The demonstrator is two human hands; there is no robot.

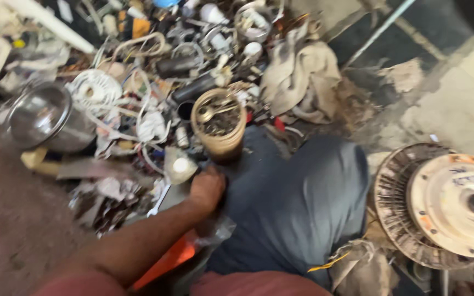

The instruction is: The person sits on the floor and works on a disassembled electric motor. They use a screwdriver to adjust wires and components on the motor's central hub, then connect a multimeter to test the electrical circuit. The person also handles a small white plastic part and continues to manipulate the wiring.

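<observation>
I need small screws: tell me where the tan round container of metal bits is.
Head view, centre: the tan round container stands just above the left hand, right of the shiny steel pot.

Packaging only: one crumpled plastic wrapper, no signs or screens showing.
Clear plastic bag [215, 233] is lying bunched against an orange sheet [165, 263] near bottom centre, beside the dark trouser leg; labels are too blurred to tell.
</observation>
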